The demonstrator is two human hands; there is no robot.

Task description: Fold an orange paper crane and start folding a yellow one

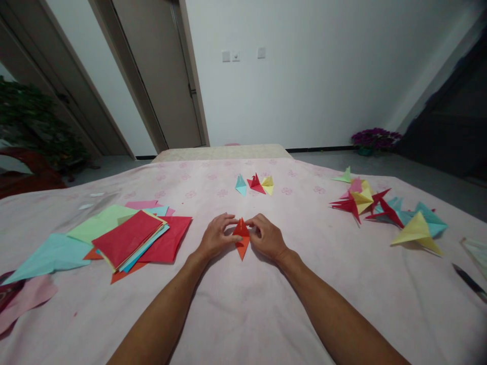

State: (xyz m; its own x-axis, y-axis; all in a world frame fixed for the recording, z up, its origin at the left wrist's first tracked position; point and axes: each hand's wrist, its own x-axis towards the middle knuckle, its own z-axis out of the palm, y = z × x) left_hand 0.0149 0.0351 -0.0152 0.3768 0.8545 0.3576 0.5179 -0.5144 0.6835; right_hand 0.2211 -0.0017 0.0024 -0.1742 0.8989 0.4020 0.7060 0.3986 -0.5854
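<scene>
An orange folded paper [242,246], diamond-shaped with a slit at its far tip, lies on the pink cloth between my hands. My left hand [219,235] grips its left edge, thumb on the paper and fingers bent round the far side. On the opposite edge, my right hand [267,236] pinches the paper with curled fingers. Beyond my hands stand three small folded paper pieces: a light blue one [241,185], a red crane [256,183] and a yellow one [268,185].
Coloured paper sheets [129,238] are piled at the left. Several finished paper cranes [386,208] lie in a group at the right, with a dark pen [471,282] nearer me. A pink floral cloth [243,314] covers the table. Purple flowers [375,138] stand on the floor beyond.
</scene>
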